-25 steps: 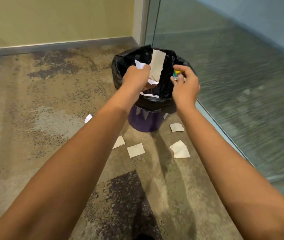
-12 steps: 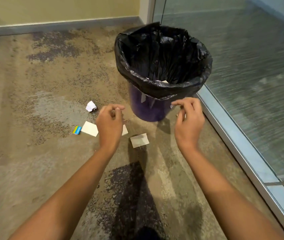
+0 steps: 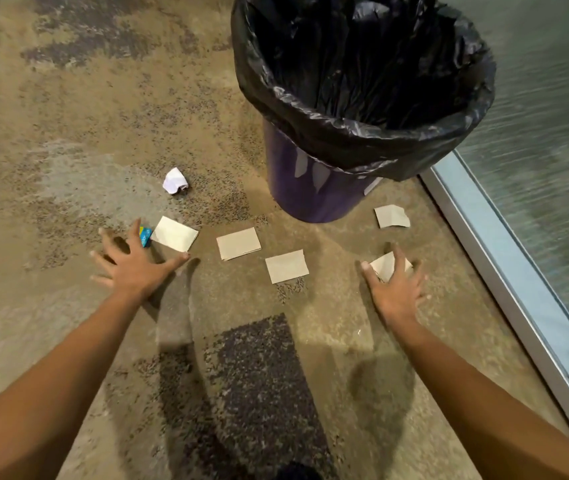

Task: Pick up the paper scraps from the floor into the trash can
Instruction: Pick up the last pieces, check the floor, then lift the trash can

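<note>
- Purple plastic trash can [image 3: 314, 199] lined with a crinkled black plastic bag [image 3: 345, 133] stands upright on the mottled tan and grey carpet [image 3: 68, 116], beyond and between the two hands; one can, one liner. What lies inside the bag cannot be told.
- Two bare hands reach down to the floor. The left hand [image 3: 134, 268] has its fingers spread wide and holds nothing. The right hand [image 3: 393, 289] is likewise spread, fingers apart, with nothing clasped.
- Seven scraps can be counted on the carpet: five flat beige pieces, one crumpled white one, one small blue and yellow one.
- Just beyond the left fingertips lies a small blue and yellow paper scrap [image 3: 145, 236], partly hidden by a finger; whether the finger touches it cannot be told.
- Beside that scrap, just past the left thumb, lies a flat beige rectangular paper scrap [image 3: 174, 233].
- Farther out from the left hand, toward the can, sits a crumpled white paper ball [image 3: 175, 181].
- Between the two hands lie two more flat beige pieces: the upper middle scrap [image 3: 238, 243] and the lower middle scrap [image 3: 286, 266], near each other but apart.
- Under the right hand's spread fingers lies a folded beige paper scrap [image 3: 384, 265], partly covered by them.
- Beyond the right hand, near the can's base, lies a creased beige paper scrap [image 3: 391, 216].
- Outward from the right hand runs a metal-framed glass wall [image 3: 518, 271].
</note>
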Available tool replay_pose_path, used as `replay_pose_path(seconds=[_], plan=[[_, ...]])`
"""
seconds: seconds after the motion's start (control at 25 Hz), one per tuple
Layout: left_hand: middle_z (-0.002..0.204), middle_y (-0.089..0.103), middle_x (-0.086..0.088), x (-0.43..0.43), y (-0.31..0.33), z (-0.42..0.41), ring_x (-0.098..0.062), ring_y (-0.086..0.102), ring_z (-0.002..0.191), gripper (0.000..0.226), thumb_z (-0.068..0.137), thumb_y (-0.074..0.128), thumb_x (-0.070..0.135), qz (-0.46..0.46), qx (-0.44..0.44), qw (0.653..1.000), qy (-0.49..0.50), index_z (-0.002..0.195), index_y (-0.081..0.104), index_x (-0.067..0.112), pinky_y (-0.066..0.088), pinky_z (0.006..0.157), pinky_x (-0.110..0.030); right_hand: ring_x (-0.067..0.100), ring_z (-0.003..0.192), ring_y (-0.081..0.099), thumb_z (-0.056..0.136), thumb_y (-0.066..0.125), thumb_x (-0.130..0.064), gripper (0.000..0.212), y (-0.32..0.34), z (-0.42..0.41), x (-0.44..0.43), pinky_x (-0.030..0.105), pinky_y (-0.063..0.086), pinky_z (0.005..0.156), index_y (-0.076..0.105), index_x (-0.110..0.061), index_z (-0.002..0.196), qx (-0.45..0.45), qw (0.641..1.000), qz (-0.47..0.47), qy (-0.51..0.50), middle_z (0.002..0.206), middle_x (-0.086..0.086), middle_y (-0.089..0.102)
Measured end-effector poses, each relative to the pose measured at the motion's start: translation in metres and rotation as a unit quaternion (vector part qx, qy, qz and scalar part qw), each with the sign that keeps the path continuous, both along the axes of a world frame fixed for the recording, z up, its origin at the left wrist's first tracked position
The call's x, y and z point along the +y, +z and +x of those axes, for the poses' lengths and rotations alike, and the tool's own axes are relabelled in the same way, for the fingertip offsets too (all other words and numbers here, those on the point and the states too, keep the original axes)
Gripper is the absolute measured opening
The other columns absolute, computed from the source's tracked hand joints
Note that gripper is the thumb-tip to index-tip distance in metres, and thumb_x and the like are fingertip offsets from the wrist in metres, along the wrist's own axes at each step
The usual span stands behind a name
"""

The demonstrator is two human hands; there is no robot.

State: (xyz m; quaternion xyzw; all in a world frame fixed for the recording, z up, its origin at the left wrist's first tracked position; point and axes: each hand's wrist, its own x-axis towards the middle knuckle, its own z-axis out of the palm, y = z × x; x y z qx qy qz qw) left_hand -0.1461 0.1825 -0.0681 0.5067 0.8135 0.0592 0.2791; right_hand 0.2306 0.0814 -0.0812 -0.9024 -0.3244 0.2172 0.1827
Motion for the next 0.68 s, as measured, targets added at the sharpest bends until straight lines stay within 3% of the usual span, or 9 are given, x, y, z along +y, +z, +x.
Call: replay_pose_path(seconds=[0.12, 0.24, 0.4, 0.48, 0.56, 0.68], plan=[[0.158, -0.012, -0.013, 0.013, -0.011, 0.000, -0.043, -0.009, 0.143, 0.111, 0.061, 0.070, 0.066, -0.019, -0.013, 0.997, -0.074, 0.147, 0.003, 0.040, -0.001, 0.110, -0.065, 0.036, 0.145, -0.005, 0.077, 0.051, -0.072, 0.072, -0.012, -0.036, 0.013, 0.062, -0.008, 0.111, 0.023, -0.051, 0.140, -0.014, 0.992, 0.015, 0.125, 0.158, 0.013, 0.007], [0.158, -0.008, -0.014, 0.016, -0.019, 0.025, -0.044, -0.006, 0.142, 0.110, 0.059, 0.068, 0.069, 0.025, -0.005, 0.985, -0.171, 0.146, 0.008, 0.041, -0.004, 0.108, -0.068, 0.036, 0.144, -0.014, 0.076, 0.046, -0.077, 0.071, -0.017, -0.083, 0.024, 0.064, -0.013, 0.110, 0.020, -0.057, 0.138, -0.017, 0.968, 0.034, 0.247, 0.159, 0.006, 0.004], [0.158, -0.011, -0.007, 0.006, -0.027, 0.067, -0.048, -0.010, 0.140, 0.093, 0.062, 0.054, 0.077, 0.045, 0.020, 0.947, -0.318, 0.140, 0.008, 0.056, -0.001, 0.102, -0.077, 0.032, 0.143, -0.022, 0.082, 0.047, -0.067, 0.063, -0.015, -0.125, 0.032, 0.066, -0.016, 0.108, 0.019, -0.059, 0.138, -0.052, 0.924, -0.003, 0.378, 0.159, -0.006, 0.000], [0.158, -0.009, -0.005, 0.002, -0.030, 0.080, -0.050, -0.010, 0.140, 0.077, 0.072, 0.047, 0.073, 0.043, 0.065, 0.937, -0.341, 0.140, 0.013, 0.056, 0.002, 0.103, -0.077, 0.031, 0.145, -0.009, 0.086, 0.055, -0.052, 0.059, -0.014, -0.134, 0.029, 0.065, -0.009, 0.110, 0.028, -0.052, 0.139, -0.065, 0.914, 0.016, 0.401, 0.157, -0.008, 0.011], [0.158, 0.003, -0.008, -0.003, -0.027, 0.085, -0.049, -0.001, 0.141, 0.065, 0.081, 0.054, 0.059, 0.072, 0.083, 0.939, -0.326, 0.140, 0.028, 0.048, 0.008, 0.106, -0.071, 0.027, 0.143, 0.012, 0.086, 0.061, -0.040, 0.052, -0.013, -0.137, 0.026, 0.060, 0.003, 0.113, 0.042, -0.043, 0.134, -0.080, 0.910, 0.046, 0.403, 0.151, -0.009, 0.029], [0.152, 0.025, -0.010, -0.011, -0.022, 0.086, -0.045, 0.023, 0.133, 0.049, 0.080, 0.070, 0.036, 0.141, 0.035, 0.941, -0.305, 0.125, 0.054, 0.030, 0.027, 0.109, -0.056, 0.018, 0.127, 0.033, 0.081, 0.069, -0.026, 0.037, -0.014, -0.146, 0.019, 0.039, 0.019, 0.101, 0.058, -0.031, 0.117, -0.071, 0.922, 0.104, 0.367, 0.132, -0.009, 0.048]])
